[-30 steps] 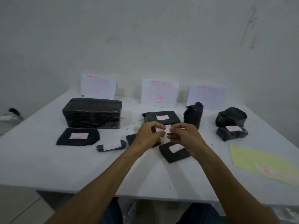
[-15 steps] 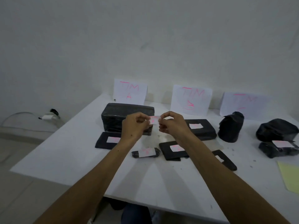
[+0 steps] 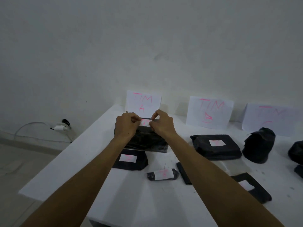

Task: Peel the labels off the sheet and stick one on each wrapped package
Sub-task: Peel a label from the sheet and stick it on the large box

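My left hand (image 3: 126, 124) and my right hand (image 3: 161, 123) each pinch one end of a small white label (image 3: 145, 122) with pink writing, held just over the top of the large black wrapped package (image 3: 146, 141) at the table's back left. Whether the label touches the package I cannot tell. In front of it lie a flat black package (image 3: 131, 159) and a small black roll (image 3: 162, 174), each with a white label. A black block (image 3: 216, 146) to the right also carries a label. An upright black bundle (image 3: 259, 145) shows no label.
Three white paper signs lean on the wall: "TIM A" (image 3: 143, 102), "TIM B" (image 3: 209, 112) and a third (image 3: 270, 118). More black packages (image 3: 250, 187) lie at the right. The white table (image 3: 82, 153) ends at the left, with a cable and plug (image 3: 60, 126) on the floor.
My view has turned left and moved closer. Both hands carried the label from mid-air over the table's middle to the top of the large package at the back left.
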Motion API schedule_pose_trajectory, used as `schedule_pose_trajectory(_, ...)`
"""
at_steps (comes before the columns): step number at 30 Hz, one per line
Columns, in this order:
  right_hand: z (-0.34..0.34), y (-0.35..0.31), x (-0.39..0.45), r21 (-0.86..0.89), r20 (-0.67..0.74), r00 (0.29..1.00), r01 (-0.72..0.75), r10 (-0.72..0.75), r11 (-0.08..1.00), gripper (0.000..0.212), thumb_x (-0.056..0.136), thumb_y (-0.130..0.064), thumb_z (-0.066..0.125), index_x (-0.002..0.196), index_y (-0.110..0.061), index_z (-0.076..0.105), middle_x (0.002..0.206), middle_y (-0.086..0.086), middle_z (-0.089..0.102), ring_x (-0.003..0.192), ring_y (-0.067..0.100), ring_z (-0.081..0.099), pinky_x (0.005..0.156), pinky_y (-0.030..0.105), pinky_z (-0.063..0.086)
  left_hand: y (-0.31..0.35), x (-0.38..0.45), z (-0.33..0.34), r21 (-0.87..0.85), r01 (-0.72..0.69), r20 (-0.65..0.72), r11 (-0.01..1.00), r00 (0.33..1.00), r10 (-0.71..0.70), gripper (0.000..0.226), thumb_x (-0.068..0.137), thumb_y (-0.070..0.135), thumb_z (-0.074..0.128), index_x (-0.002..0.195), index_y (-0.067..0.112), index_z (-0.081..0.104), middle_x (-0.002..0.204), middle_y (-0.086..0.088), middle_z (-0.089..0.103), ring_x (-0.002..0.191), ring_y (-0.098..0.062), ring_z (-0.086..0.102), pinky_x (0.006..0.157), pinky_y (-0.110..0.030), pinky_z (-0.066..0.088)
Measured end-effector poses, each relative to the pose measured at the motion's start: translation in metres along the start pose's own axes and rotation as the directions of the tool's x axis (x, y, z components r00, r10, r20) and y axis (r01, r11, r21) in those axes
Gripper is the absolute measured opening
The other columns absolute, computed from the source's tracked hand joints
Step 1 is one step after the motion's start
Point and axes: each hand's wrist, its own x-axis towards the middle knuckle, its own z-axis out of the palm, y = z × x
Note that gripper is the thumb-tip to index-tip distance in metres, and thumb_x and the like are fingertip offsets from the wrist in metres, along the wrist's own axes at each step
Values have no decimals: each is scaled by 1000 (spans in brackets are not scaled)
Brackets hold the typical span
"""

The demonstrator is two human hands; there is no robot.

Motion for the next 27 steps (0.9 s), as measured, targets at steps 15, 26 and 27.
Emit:
schedule_pose_trajectory(15,9,11,23,-310,139,983,158,-119,937,12,83,-19,72,89,-10,66,95,5,66,89,19,55,76,28,46,-17,17,10,180,-32,147,983,989,5,13,86,21,76,97,14,78,95,-4,75,85,-17,67,89,-35,55)
schedule_pose_trajectory(26,10,46,-1,-441,216,843,535,-493,721,28,98,-17,48,107,-12,74,107,7,72,102,28,59,87,37,47,-24,-10,25,180,-392,283,902,899,334,28,92,0,59,118,0,68,121,-20,67,112,-36,63,104,-40,44)
schedule_pose_trajectory(27,7,54,-2,-458,215,827,555,-519,695,34,99,-26,44,112,-16,73,111,3,73,107,27,60,89,39,49,-28,-13,23,182,-387,306,904,896,322,33,93,3,55,125,1,65,128,-21,64,120,-37,60,109,-43,40)
